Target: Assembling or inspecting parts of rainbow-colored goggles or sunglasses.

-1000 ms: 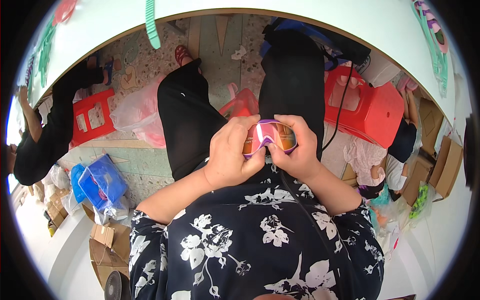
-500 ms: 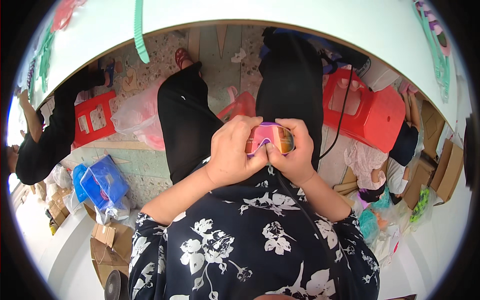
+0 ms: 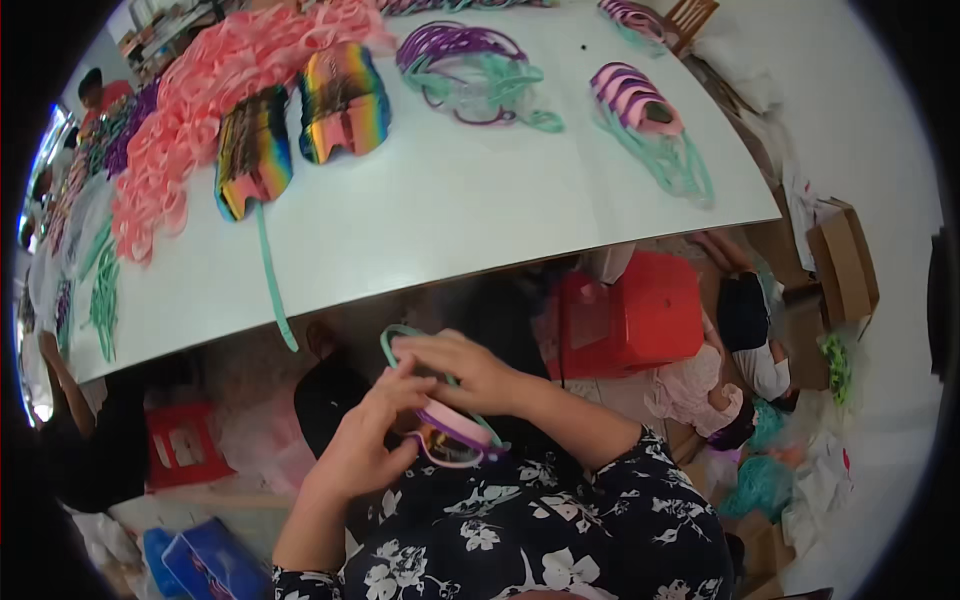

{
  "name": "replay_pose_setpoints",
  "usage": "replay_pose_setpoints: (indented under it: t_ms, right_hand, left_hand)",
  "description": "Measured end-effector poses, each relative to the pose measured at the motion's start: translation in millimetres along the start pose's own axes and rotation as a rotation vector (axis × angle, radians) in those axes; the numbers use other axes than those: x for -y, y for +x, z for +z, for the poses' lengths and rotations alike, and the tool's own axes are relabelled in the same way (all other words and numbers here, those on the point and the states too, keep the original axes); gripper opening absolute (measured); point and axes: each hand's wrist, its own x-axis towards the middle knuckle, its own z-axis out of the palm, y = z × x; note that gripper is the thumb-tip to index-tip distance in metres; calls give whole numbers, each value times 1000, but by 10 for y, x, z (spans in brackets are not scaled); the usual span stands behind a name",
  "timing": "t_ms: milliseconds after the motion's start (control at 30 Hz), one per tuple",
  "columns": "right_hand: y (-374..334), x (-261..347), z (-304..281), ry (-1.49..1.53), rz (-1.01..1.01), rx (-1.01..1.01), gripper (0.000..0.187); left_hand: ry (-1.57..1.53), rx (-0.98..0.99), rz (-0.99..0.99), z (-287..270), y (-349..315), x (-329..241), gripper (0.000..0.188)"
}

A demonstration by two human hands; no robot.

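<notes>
A pair of swim goggles (image 3: 453, 444) with a pink and purple frame and a shiny dark lens is in front of my lap, below the table edge. My left hand (image 3: 372, 432) grips the frame at its left side. Across it reaches my right hand (image 3: 468, 372), its fingers bent over the mint-green strap (image 3: 390, 343), which loops up above both hands. The strap also runs to the frame's right end. My fingers partly cover the goggles, and slight blur hides the exact hold.
On the white table (image 3: 420, 230) lie two stacks of rainbow mirrored lenses (image 3: 345, 105), heaped pink frame parts (image 3: 240, 60), purple and green straps (image 3: 470, 75) and stacked goggles (image 3: 645, 110). A red stool (image 3: 640, 310) stands below; people sit left and right. Cardboard boxes (image 3: 840, 265) stand at right.
My view has tilted up, showing more of the table. Both hands held the goggles lens-up before; now the goggles are turned and my right hand has shifted to the green strap.
</notes>
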Motion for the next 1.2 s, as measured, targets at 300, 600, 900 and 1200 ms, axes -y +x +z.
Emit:
replay_pose_setpoints:
  t_ms: [300,600,900,1200]
  right_hand:
    - [-563,181,-828,8,119,-147,24]
    - [-972,395,-2903,-574,321,-962,20]
    - [-494,-733,-4120,-1034,611,-898,22]
    - [-2,-1076,-4078,-1424,785,-753,22]
  left_hand:
    - [-135,-31,117,204,340,-56,62]
    - [-443,-127,-349,566,156,364,56]
    - [-448,-200,-449,818,13,641,44]
    - [-438,-163,-586,904,-26,749,38]
